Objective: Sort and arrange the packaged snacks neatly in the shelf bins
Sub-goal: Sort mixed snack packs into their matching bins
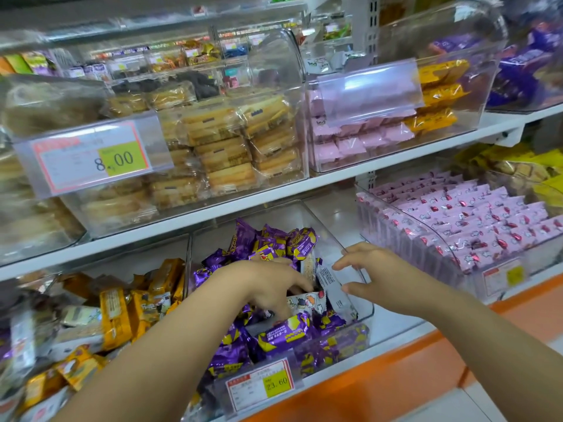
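Note:
A clear bin (pixel 330 228) on the lower shelf holds several purple snack packets (pixel 283 333), loosely heaped. My left hand (pixel 271 284) reaches into its middle, and the fingers curl over the top edge of a white cartoon-printed packet (pixel 307 304). To the right, my right hand (pixel 377 269) pinches a grey-white packet (pixel 330 283) between thumb and forefinger. That packet stands upright against the bin's right wall, printed back facing me. More purple packets (pixel 274 242) stand piled at the bin's back.
A bin of orange-yellow packets (pixel 122 312) sits to the left and a bin of neatly rowed pink packets (pixel 475 220) to the right. Above are bins of sandwich biscuits (pixel 228 141) and pink packets (pixel 350 141). A price tag (pixel 265 383) hangs on the bin front.

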The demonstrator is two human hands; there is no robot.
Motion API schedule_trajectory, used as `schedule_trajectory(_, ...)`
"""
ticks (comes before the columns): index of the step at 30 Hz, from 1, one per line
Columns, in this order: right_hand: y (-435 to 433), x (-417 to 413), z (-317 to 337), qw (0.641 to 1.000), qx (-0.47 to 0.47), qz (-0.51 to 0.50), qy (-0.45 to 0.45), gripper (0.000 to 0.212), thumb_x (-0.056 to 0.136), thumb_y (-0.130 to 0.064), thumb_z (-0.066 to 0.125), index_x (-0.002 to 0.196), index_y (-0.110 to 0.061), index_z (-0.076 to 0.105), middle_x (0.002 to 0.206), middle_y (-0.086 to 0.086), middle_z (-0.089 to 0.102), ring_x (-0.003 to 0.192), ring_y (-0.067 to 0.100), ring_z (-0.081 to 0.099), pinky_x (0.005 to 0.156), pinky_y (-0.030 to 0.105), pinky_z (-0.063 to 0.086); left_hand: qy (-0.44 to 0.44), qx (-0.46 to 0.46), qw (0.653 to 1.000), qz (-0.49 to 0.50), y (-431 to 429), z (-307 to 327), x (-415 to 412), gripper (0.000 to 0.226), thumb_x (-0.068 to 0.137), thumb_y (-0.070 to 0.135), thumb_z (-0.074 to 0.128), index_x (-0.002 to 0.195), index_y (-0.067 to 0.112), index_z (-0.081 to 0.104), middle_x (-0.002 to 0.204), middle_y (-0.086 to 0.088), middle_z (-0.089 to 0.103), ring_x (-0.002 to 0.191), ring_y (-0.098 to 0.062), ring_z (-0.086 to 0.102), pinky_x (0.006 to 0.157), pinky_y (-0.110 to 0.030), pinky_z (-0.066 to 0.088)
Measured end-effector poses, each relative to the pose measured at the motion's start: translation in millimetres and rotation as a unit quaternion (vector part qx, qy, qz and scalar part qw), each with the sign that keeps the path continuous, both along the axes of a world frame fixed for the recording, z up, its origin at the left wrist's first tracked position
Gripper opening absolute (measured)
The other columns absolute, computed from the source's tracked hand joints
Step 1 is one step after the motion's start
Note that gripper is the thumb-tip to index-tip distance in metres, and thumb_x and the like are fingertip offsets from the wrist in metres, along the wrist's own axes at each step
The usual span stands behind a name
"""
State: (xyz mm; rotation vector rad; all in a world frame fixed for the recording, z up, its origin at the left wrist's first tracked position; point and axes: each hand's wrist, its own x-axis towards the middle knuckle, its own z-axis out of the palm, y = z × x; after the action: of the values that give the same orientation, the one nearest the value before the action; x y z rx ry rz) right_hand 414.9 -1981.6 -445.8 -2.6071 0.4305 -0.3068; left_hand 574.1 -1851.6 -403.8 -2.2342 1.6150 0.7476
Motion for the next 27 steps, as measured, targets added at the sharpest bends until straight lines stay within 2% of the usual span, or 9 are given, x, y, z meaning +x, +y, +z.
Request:
schedule_trajectory(3,1,1,-1,1.000,0.004,0.000,-0.004,0.035,0.088,-0.027,0.064,0.122,-0.029,0.058,0.128,-0.008,0.045,0.098,-0.001,0.040,0.087,0.011,0.026,-0.078,0.027,0.996,-0.028,3,-6,0,0.080,0.081,0.022,0.069,0.147,0.034,0.025,0.153,0.002,0.031,0.146,-0.014,-0.009,0.114,-0.055,-0.005)
schedule_trajectory(5,2,1,-1,1.000,0.007,-0.002,-0.003,0.035,0.088,-0.027,0.065,0.122,-0.029,0.058,0.130,-0.008,0.044,0.100,0.000,0.041,0.089,0.012,0.028,-0.116,0.038,0.991,-0.045,5,-11,1,0.086,0.081,0.024,0.070,0.149,0.035,0.020,0.157,-0.006,0.021,0.145,-0.016,-0.017,0.111,-0.060,-0.013)
schedule_trajectory(10,3,1,-1,1.000,0.011,-0.001,-0.007,0.034,0.086,-0.025,0.066,0.120,-0.028,0.060,0.130,-0.006,0.045,0.099,0.001,0.044,0.088,0.012,0.029,-0.099,0.038,0.994,-0.034,6,-12,3,0.084,0.080,0.030,0.071,0.149,0.031,0.023,0.156,-0.006,0.022,0.145,-0.017,-0.018,0.109,-0.060,-0.018)
schedule_trajectory(14,4,1,-1,1.000,0.018,-0.003,-0.006,0.033,0.086,-0.025,0.067,0.118,-0.028,0.060,0.130,-0.004,0.046,0.095,0.004,0.048,0.085,0.013,0.032,-0.095,0.003,0.995,-0.010,5,-16,8,0.087,0.076,0.033,0.073,0.148,0.031,0.024,0.157,-0.008,0.019,0.145,-0.018,-0.015,0.110,-0.059,-0.017)
schedule_trajectory(16,5,1,-1,1.000,0.019,-0.005,-0.004,0.033,0.086,-0.026,0.067,0.119,-0.029,0.060,0.131,-0.004,0.045,0.095,0.004,0.049,0.086,0.015,0.034,-0.097,-0.038,0.995,-0.002,7,-18,13,0.088,0.076,0.033,0.071,0.148,0.032,0.022,0.154,-0.005,0.029,0.146,-0.017,-0.009,0.110,-0.059,-0.015)
schedule_trajectory(19,6,1,0,1.000,0.028,-0.009,0.002,0.033,0.086,-0.026,0.066,0.119,-0.029,0.060,0.132,-0.005,0.045,0.097,0.005,0.051,0.091,0.018,0.037,-0.091,-0.085,0.992,-0.002,10,-18,17,0.079,0.080,0.031,0.067,0.147,0.032,0.026,0.129,0.008,0.057,0.146,-0.014,0.003,0.110,-0.060,-0.010)
schedule_trajectory(22,7,1,1,1.000,0.030,-0.009,0.005,0.032,0.086,-0.026,0.067,0.117,-0.031,0.060,0.130,-0.005,0.046,0.103,0.008,0.054,0.091,0.021,0.039,-0.062,-0.073,0.995,0.004,12,-13,16,0.075,0.081,0.041,0.069,0.145,0.034,0.030,0.132,0.013,0.056,0.146,-0.013,-0.002,0.110,-0.059,-0.012)
schedule_trajectory(25,6,1,1,0.999,0.033,-0.010,0.007,0.031,0.086,-0.027,0.067,0.117,-0.031,0.060,0.128,-0.007,0.045,0.100,0.007,0.054,0.087,0.019,0.038,-0.113,-0.040,0.992,-0.031,13,-15,11,0.083,0.078,0.042,0.070,0.147,0.032,0.025,0.144,0.003,0.045,0.146,-0.017,-0.011,0.109,-0.061,-0.015)
schedule_trajectory(27,6,1,2,0.999,0.034,-0.010,0.008,0.032,0.086,-0.027,0.066,0.117,-0.031,0.060,0.129,-0.006,0.045,0.098,0.007,0.053,0.086,0.018,0.037,-0.149,-0.036,0.987,-0.047,14,-19,6,0.085,0.078,0.036,0.069,0.149,0.028,0.021,0.137,-0.005,0.052,0.146,-0.017,-0.012,0.109,-0.061,-0.018)
